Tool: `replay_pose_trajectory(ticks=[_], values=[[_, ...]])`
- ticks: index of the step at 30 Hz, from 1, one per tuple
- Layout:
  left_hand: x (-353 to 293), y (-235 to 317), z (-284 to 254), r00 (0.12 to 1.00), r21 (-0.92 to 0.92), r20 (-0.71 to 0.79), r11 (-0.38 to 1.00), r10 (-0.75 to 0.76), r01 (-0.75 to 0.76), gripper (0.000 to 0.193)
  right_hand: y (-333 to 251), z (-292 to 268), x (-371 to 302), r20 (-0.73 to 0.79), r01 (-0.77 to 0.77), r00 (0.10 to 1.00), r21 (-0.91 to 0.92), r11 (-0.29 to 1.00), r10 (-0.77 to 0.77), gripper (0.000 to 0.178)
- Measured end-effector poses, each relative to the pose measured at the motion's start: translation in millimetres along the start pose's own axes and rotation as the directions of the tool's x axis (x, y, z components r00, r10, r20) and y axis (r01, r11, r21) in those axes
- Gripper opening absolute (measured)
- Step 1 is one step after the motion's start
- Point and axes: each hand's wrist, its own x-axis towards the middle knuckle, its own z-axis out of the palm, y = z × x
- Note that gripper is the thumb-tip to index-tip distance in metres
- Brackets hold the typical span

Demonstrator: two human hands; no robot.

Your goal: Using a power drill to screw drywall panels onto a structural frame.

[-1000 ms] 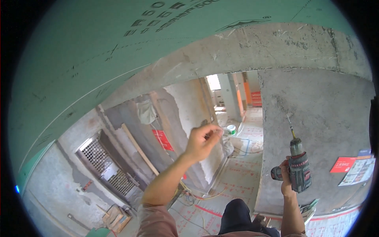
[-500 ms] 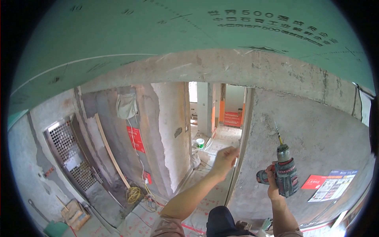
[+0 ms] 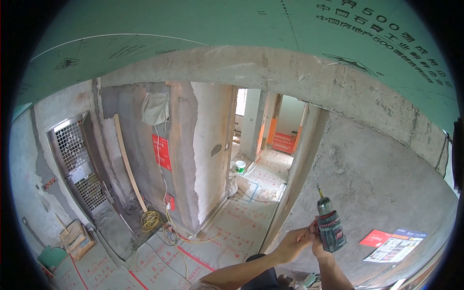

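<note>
A dark cordless drill (image 3: 330,227) with red trim points upward, a long thin bit in its chuck. My right hand (image 3: 319,247) is wrapped round its grip, which is mostly hidden. Close beside it, my left hand (image 3: 296,243) has its fingers pressed together near the drill's side. Whether anything small is pinched there is too hard to make out. Above both hands spreads a green ceiling board (image 3: 193,21) with printed marks; the drill bit's tip is well apart from it.
A concrete beam (image 3: 241,65) runs under the board. Rough grey wall (image 3: 386,179) with posters (image 3: 396,244) stands to the right. A doorway opens ahead onto a room with a white-green bucket (image 3: 240,167). At left are a wooden strip (image 3: 128,164), coiled yellow cable (image 3: 151,221) and a lattice door (image 3: 77,154).
My left hand has come down and right, next to the right hand. The drill has dropped lower and slightly left in view. The view itself has shifted and tilted.
</note>
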Motion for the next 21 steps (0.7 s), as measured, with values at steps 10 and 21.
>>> replay_pose_trajectory(ticks=[10,21], values=[[-5.4,-37.7,-46.6,0.919,-0.366,-0.366,0.931,-0.148,0.004,0.028,57.2,-18.9,-42.9,0.232,0.023,0.971,-0.338,0.941,0.059,0.035],[2.2,-44.0,-69.2,0.783,-0.605,-0.519,0.794,-0.342,-0.054,0.035,195.1,40.4,-19.7,0.423,0.077,0.898,-0.424,0.903,0.122,0.024]])
